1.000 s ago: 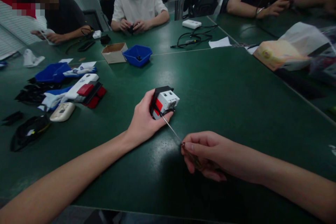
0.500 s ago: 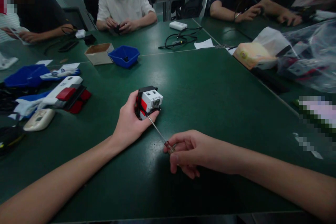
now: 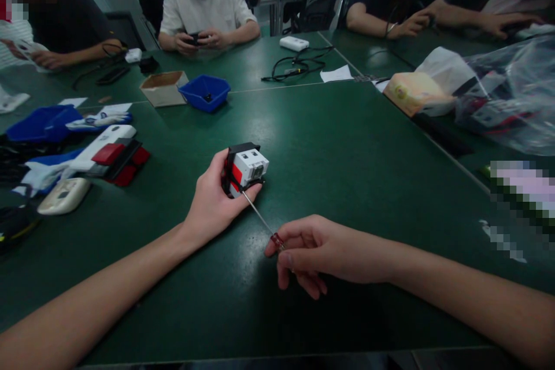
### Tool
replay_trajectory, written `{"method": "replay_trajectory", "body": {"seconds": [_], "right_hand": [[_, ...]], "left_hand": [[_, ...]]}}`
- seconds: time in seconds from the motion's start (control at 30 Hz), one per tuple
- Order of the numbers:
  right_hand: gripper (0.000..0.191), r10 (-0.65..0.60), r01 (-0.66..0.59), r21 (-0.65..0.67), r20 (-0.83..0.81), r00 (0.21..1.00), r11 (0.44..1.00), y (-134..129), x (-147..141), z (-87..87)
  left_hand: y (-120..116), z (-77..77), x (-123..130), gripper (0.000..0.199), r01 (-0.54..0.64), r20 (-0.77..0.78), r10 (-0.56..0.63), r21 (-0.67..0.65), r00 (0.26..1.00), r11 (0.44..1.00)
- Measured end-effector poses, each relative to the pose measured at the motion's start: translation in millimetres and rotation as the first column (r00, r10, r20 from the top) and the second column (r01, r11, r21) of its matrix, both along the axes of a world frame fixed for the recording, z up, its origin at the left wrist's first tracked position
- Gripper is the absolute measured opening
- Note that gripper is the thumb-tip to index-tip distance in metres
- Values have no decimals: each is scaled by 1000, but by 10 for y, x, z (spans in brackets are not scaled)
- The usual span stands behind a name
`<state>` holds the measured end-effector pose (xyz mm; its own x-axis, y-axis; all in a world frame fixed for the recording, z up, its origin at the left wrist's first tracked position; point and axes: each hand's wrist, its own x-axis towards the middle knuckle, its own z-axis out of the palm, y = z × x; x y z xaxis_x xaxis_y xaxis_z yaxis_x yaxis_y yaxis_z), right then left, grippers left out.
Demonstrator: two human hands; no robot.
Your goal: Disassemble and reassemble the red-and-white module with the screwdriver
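My left hand (image 3: 215, 192) is closed around a small boxy device (image 3: 252, 166) with a white and red body and a black frame; its exact kind I cannot make out. Between thumb and fingers of my right hand (image 3: 310, 251) is the reddish clear handle of a screwdriver (image 3: 262, 218). Its thin metal shaft slants up and left, and the tip meets the lower edge of the device beside my left thumb. What the tip touches there is hidden.
Left on the green table (image 3: 329, 144) lie red and black parts (image 3: 125, 162), a beige shell (image 3: 65, 196) and a blue tray (image 3: 47, 123). Farther off stand a cardboard box (image 3: 163, 89) and a blue bin (image 3: 205, 93). Plastic bags (image 3: 511, 92) lie right; people sit opposite.
The fingers of my right hand have shifted around the screwdriver handle, covering more of it. The screwdriver tip stays at the device, and my left hand holds nearly still.
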<state>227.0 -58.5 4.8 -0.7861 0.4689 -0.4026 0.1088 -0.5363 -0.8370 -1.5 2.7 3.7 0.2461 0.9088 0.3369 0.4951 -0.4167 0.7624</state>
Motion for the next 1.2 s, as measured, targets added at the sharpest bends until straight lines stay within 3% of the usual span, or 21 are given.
{"method": "replay_trajectory", "body": {"seconds": [0.1, 0.3, 0.4, 0.53, 0.67, 0.83, 1.1, 1.2], "right_hand": [[35, 21, -21, 37, 3, 1000, 999, 28, 7, 21], [36, 8, -6, 87, -18, 1000, 996, 50, 28, -15], [37, 14, -12, 79, -21, 1000, 997, 45, 34, -36], [40, 18, -15, 97, -34, 999, 995, 48, 35, -46], [39, 28, -24, 117, -34, 999, 993, 50, 34, -46], [34, 37, -32, 129, -35, 999, 991, 40, 38, -48], [25, 48, -42, 149, -39, 998, 988, 37, 28, -65], [21, 53, -48, 147, -29, 998, 988, 40, 25, -47]], "left_hand": [[17, -5, -23, 65, 6, -13, -6, 5, 1000, 1000], [98, 10, -114, 65, -69, -60, 70, 19, 996, 997], [239, 53, -238, 68, -98, -173, 117, 118, 978, 988], [543, 235, -486, 63, -18, -374, 125, 278, 919, 960], [887, 509, -709, 68, -92, -573, 197, 207, 795, 974], [1284, 706, -933, 76, -304, -621, 293, 92, 727, 948], [1523, 655, -1301, 89, -405, -623, 322, 10, 713, 914], [1553, 593, -1338, 90, -436, -587, 378, 47, 716, 899]]}}
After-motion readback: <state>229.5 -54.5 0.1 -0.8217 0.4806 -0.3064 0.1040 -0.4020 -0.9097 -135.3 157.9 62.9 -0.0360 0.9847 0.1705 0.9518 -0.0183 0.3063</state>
